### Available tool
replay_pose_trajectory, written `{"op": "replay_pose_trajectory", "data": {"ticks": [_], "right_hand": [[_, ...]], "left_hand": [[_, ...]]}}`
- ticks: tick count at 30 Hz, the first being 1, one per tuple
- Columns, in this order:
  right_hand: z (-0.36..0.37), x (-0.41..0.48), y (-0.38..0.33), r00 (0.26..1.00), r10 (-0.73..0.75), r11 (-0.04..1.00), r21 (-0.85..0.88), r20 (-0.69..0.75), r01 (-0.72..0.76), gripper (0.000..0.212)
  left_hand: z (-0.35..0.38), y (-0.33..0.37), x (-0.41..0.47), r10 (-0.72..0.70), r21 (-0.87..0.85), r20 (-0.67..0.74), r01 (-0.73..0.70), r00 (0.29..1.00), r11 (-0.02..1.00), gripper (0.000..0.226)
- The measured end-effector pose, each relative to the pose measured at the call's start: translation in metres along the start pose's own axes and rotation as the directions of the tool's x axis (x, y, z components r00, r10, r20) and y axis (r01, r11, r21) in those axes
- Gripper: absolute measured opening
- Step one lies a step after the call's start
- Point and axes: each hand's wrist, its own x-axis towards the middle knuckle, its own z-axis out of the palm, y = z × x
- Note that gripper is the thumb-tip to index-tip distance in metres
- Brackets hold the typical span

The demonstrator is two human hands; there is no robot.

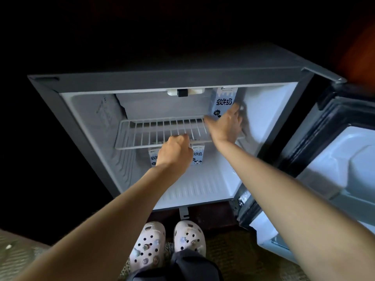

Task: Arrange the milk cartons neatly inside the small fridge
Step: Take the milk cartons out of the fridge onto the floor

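Placement is the step in hand: the right hand (225,126) grips the upright blue-and-white printed milk carton (224,100) at the right end of the white wire shelf (162,128), upper centre-right of the frame. Its thumb is spread toward the carton's base and its fingers wrap round the far side. The left hand (175,151), at frame centre just below the shelf's front bar, has its fingers curled. Whether they hold a carton or the bar cannot be told, since the back of the hand faces the camera. Two lower milk cartons (197,156) of the same print stand upright on the floor of the small grey fridge (142,78), one showing on each side of that hand. Judged next move: square the upper carton against the right wall, let go, then close up the lower row, faces forward. Any carton behind the left hand is hidden. The upper carton's top is cut off by the fridge's rim, and the open door (345,151) runs out of frame at right.
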Motion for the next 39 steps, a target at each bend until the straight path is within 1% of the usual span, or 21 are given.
{"op": "replay_pose_trajectory", "data": {"ticks": [3, 7, 9, 11, 13, 15, 16, 17, 18, 19, 20, 21, 22, 23, 24, 27, 29, 31, 34, 35, 39], "right_hand": [[-0.001, 0.007, -0.005, 0.998, 0.056, 0.997, 0.050, -0.027, -0.054, 0.057], [-0.008, 0.002, -0.005, 0.994, 0.108, 0.982, 0.157, -0.028, -0.102, 0.046], [-0.012, -0.010, 0.000, 0.995, 0.089, 0.978, 0.193, -0.041, -0.080, 0.040], [-0.016, -0.026, 0.007, 0.997, 0.045, 0.971, 0.238, -0.057, -0.030, 0.044], [-0.024, -0.042, 0.011, 0.997, -0.007, 0.955, 0.294, -0.077, 0.030, 0.042], [-0.036, -0.057, 0.010, 0.997, -0.054, 0.934, 0.351, -0.062, 0.072, 0.045], [-0.042, -0.065, 0.009, 0.998, -0.055, 0.903, 0.425, -0.027, 0.061, 0.042], [-0.048, -0.074, 0.006, 0.998, -0.051, 0.847, 0.530, 0.025, 0.030, 0.033], [-0.053, -0.083, 0.008, 0.994, -0.080, 0.817, 0.576, 0.073, 0.023, 0.028], [-0.057, -0.094, 0.008, 0.988, -0.126, 0.846, 0.530, 0.090, 0.059, 0.029], [-0.058, -0.106, 0.011, 0.976, -0.179, 0.895, 0.432, 0.121, 0.110, 0.034], [-0.056, -0.117, 0.018, 0.960, -0.246, 0.914, 0.360, 0.133, 0.185, 0.038], [-0.054, -0.129, 0.023, 0.941, -0.306, 0.910, 0.335, 0.147, 0.244, 0.039], [-0.050, -0.140, 0.030, 0.923, -0.344, 0.905, 0.323, 0.175, 0.276, 0.039], [-0.048, -0.151, 0.034, 0.910, -0.356, 0.904, 0.324, 0.212, 0.278, 0.038], [-0.038, -0.169, 0.046, 0.881, -0.287, 0.936, 0.306, 0.375, 0.174, 0.037], [-0.031, -0.172, 0.053, 0.827, -0.276, 0.947, 0.287, 0.489, 0.147, 0.040], [-0.021, -0.167, 0.062, 0.752, -0.295, 0.954, 0.225, 0.589, 0.198, 0.044], [0.000, -0.147, 0.080, 0.648, -0.284, 0.925, 0.022, 0.707, 0.380, 0.046], [0.008, -0.140, 0.085, 0.632, -0.253, 0.911, -0.039, 0.732, 0.410, 0.049], [0.043, -0.108, 0.098, 0.637, -0.103, 0.894, -0.210, 0.764, 0.396, 0.061]], "left_hand": [[0.002, -0.001, 0.001, 0.010, -0.003, 0.006, -0.010, 1.000, 1.000, 0.028], [0.002, -0.001, -0.002, 0.019, -0.021, 0.004, -0.019, 1.000, 1.000, 0.028], [0.001, -0.001, -0.007, 0.011, -0.035, -0.001, -0.012, 1.000, 0.999, 0.028], [-0.001, 0.000, -0.014, -0.002, -0.062, -0.012, 0.001, 1.000, 0.998, 0.028], [-0.004, 0.003, -0.023, 0.000, -0.093, -0.038, -0.004, 0.999, 0.996, 0.027], [-0.009, 0.006, -0.033, 0.034, -0.114, -0.080, -0.043, 0.996, 0.993, 0.035], [-0.012, 0.008, -0.039, 0.069, -0.129, -0.106, -0.082, 0.992, 0.988, 0.045], [-0.016, 0.010, -0.046, 0.110, -0.156, -0.140, -0.132, 0.984, 0.979, 0.056], [-0.020, 0.012, -0.054, 0.144, -0.195, -0.178, -0.179, 0.973, 0.964, 0.068], [-0.023, 0.014, -0.063, 0.165, -0.240, -0.214, -0.216, 0.963, 0.946, 0.075], [-0.025, 0.014, -0.072, 0.170, -0.283, -0.238, -0.235, 0.956, 0.930, 0.077], [-0.024, 0.013, -0.081, 0.158, -0.318, -0.250, -0.235, 0.955, 0.918, 0.072], [-0.021, 0.011, -0.090, 0.130, -0.338, -0.256, -0.215, 0.958, 0.916, 0.063], [-0.018, 0.007, -0.098, 0.091, -0.340, -0.263, -0.180, 0.960, 0.923, 0.052], [-0.014, 0.002, -0.105, 0.051, -0.331, -0.271, -0.143, 0.961, 0.933, 0.042], [-0.004, -0.017, -0.113, -0.048, -0.343, -0.245, -0.040, 0.968, 0.939, 0.027], [0.001, -0.030, -0.109, -0.097, -0.373, -0.219, 0.009, 0.971, 0.928, 0.018], [0.006, -0.042, -0.100, -0.124, -0.366, -0.181, 0.050, 0.976, 0.929, 0.018], [0.017, -0.056, -0.082, -0.180, -0.347, -0.116, 0.130, 0.977, 0.929, 0.026], [0.021, -0.061, -0.075, -0.202, -0.341, -0.098, 0.158, 0.974, 0.927, 0.028], [0.041, -0.086, -0.049, -0.238, -0.269, -0.004, 0.228, 0.971, 0.936, 0.038]]}}
